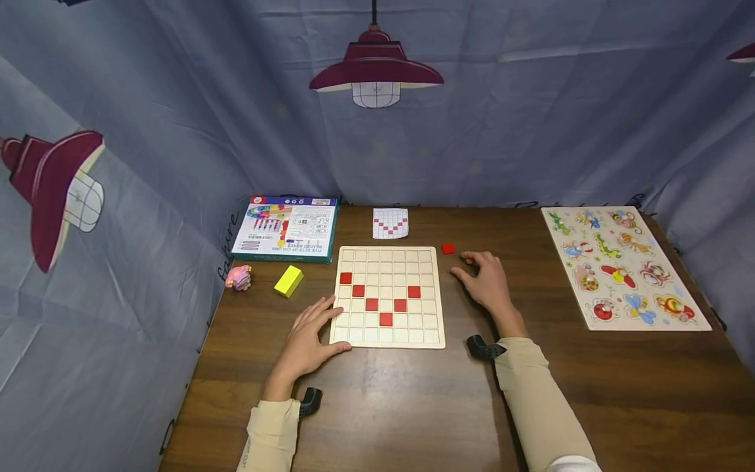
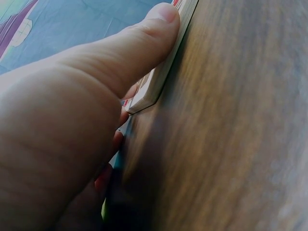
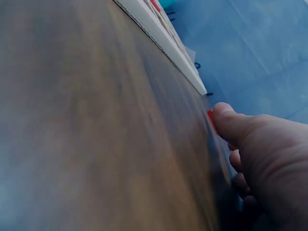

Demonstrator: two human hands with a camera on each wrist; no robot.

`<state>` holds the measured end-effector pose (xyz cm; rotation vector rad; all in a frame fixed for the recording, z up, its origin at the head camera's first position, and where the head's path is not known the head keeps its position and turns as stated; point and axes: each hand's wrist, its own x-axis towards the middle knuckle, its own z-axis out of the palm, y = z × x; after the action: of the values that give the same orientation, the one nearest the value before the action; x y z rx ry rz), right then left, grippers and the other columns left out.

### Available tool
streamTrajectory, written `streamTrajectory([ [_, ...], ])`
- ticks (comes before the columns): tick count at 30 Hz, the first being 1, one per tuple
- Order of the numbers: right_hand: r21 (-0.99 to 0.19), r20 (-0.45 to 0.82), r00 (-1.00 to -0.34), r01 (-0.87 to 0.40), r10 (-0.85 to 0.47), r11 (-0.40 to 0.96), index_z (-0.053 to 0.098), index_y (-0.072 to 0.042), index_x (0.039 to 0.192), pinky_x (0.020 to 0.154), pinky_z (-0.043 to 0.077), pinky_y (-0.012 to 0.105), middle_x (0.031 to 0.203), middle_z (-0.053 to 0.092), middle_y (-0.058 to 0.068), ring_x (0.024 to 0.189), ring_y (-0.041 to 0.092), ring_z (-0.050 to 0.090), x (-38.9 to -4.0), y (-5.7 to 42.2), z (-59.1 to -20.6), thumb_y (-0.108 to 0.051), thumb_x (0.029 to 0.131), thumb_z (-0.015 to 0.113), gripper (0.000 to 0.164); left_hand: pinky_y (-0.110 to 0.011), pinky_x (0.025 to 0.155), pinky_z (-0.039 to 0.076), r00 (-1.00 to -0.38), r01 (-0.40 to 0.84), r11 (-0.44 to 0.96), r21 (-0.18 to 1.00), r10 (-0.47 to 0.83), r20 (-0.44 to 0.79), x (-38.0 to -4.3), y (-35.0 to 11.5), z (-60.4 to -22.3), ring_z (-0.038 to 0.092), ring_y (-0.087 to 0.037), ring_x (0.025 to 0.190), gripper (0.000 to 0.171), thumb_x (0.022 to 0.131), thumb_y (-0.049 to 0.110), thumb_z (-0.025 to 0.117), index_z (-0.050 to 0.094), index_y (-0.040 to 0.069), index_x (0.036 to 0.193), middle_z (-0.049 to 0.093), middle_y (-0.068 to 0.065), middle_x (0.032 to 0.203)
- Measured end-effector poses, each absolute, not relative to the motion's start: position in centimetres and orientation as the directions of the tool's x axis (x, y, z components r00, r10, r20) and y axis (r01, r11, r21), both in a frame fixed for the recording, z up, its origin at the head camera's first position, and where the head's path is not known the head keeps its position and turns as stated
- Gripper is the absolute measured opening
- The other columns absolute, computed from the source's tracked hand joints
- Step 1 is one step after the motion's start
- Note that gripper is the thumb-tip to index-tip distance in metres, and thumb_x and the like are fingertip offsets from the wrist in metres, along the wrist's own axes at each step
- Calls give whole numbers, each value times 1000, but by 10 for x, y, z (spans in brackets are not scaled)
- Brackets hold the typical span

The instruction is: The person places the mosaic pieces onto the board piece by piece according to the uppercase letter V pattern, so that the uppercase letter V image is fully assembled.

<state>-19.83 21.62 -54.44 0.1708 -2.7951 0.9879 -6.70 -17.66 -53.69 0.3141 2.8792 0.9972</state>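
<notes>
A pale wooden grid board [image 1: 377, 265] lies flat on the table, with several red square tiles [image 1: 386, 319] in its cells forming a V. My left hand [image 1: 307, 341] rests at the board's near left corner, fingers along the left side and thumb on the near edge; in the left wrist view the thumb [image 2: 149, 36] lies over the board's edge [image 2: 156, 82]. To the right of the board my right hand [image 1: 488, 280] has thumb and fingers apart. Just beyond its fingertips, by the board's far right corner, lies a loose red tile [image 1: 448, 248], apart from the hand.
A small card [image 1: 390, 223] printed with a grid and red V lies behind the board. At left are a flat box [image 1: 289, 229], a yellow block [image 1: 288, 281] and a pink figurine [image 1: 238, 278]. An insect puzzle board [image 1: 625, 269] lies far right. Curtains surround the table's back.
</notes>
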Motion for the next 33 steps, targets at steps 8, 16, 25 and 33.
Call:
streamTrajectory([
  [8, -562, 133, -991, -58, 21, 825, 67, -6, 126, 100, 43, 53, 113, 65, 18, 108, 40, 53, -218, 206, -542, -47, 89, 77, 56, -63, 124, 23, -977, 155, 764, 626, 212, -17, -67, -176, -537, 30, -31, 156, 76, 79, 49, 86, 59, 16, 143, 39, -3, 165],
  [16, -515, 123, -992, -29, 40, 857, 67, -12, 123, 101, 38, 55, 109, 64, 12, 107, 38, 52, -234, 201, -545, -57, 88, 73, 57, -62, 123, 24, -977, 168, 763, 625, 214, 1, -68, -177, -538, 30, -30, 155, 76, 78, 48, 86, 60, 16, 142, 40, -2, 164],
  [25, -541, 165, -986, -114, -28, 833, 62, -10, 137, 95, 40, 57, 115, 66, 18, 110, 42, 54, -232, 214, -549, -26, 100, 62, 41, -62, 123, 24, -974, 177, 755, 631, 226, 3, -67, -175, -538, 30, -30, 155, 76, 78, 47, 86, 60, 16, 143, 40, -2, 164],
  [33, -557, 102, -993, -112, -66, 823, 62, -8, 135, 105, 40, 58, 123, 65, 20, 118, 43, 53, -235, 216, -544, -33, 100, 66, 43, -61, 124, 24, -973, 187, 761, 622, 229, 12, -67, -177, -539, 30, -30, 155, 76, 79, 48, 86, 59, 16, 143, 39, -1, 165],
])
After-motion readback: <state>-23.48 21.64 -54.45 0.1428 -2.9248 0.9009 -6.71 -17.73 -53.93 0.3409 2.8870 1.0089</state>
